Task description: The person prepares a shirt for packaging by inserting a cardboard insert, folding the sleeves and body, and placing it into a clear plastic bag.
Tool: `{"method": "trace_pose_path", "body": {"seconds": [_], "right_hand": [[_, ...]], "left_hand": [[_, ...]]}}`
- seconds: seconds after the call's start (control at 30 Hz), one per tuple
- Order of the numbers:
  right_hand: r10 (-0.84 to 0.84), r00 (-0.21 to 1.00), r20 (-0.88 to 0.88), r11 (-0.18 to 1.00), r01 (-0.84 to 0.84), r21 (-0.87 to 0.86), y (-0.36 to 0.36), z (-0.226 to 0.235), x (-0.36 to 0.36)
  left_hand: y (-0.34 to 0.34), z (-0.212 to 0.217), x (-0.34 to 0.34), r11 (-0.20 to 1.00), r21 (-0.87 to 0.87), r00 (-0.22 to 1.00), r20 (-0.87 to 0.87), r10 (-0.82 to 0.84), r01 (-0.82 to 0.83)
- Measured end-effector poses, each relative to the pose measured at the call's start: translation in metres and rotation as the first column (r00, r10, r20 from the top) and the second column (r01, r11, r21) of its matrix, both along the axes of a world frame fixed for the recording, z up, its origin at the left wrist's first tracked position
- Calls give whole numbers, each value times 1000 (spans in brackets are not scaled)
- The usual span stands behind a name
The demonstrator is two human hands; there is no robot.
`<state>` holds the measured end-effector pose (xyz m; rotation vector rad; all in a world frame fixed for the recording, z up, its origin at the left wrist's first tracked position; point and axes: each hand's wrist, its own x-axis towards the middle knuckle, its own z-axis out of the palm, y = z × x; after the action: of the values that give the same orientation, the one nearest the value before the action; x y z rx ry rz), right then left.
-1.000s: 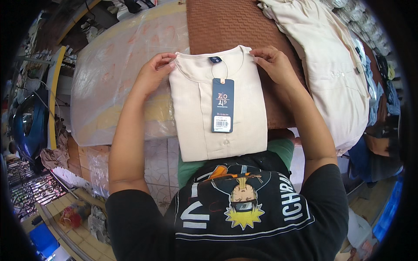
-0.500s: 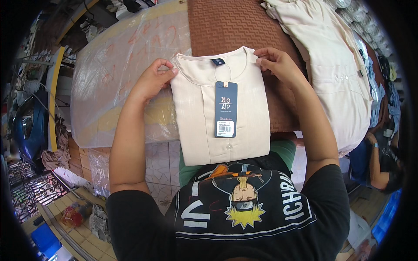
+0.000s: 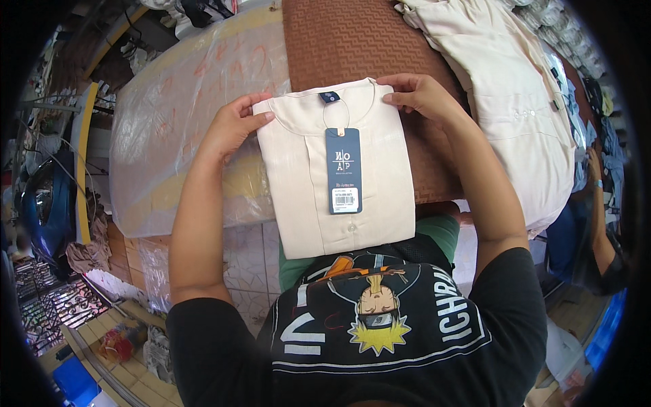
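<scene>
A folded cream shirt spans the gap between my two hands, its round neckline at the far end. My left hand pinches its far left corner between thumb and fingers. At the far right corner, my right hand grips the shoulder the same way. A dark blue hang tag with a white sticker dangles by a loop from the neck and lies on the shirt front. Inside the collar shows a small dark neck label. The shirt's near end hangs over my lap.
A plastic-wrapped padded surface lies at the left, beside a brown textured cloth. More cream garments are spread on the right. Another person's arm reaches in at the far right. A yellow-edged frame stands left.
Both hands have shifted slightly left with the shirt between them. The left fingers sit a little further over its corner. At far right, the other person's arm has moved upward.
</scene>
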<state>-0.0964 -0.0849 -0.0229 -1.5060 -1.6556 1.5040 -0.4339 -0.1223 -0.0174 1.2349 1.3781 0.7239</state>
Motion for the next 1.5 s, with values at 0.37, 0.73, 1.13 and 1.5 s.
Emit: {"method": "trace_pose_path", "body": {"seconds": [0.37,0.73,1.13,1.5], "right_hand": [[126,968,218,989,-139,46,20,12,-2],[110,986,127,990,-98,-99,24,2,6],[29,951,307,999,-23,-22,21,-4,2],[-103,963,250,992,81,96,11,-12,-2]], "left_hand": [[23,9,-6,989,-57,957,-250,-148,138],[24,-2,-8,988,-49,939,-308,-153,144],[18,-7,-8,978,-193,964,-233,-125,80],[11,-3,1,962,-270,980,-179,-89,38]]}}
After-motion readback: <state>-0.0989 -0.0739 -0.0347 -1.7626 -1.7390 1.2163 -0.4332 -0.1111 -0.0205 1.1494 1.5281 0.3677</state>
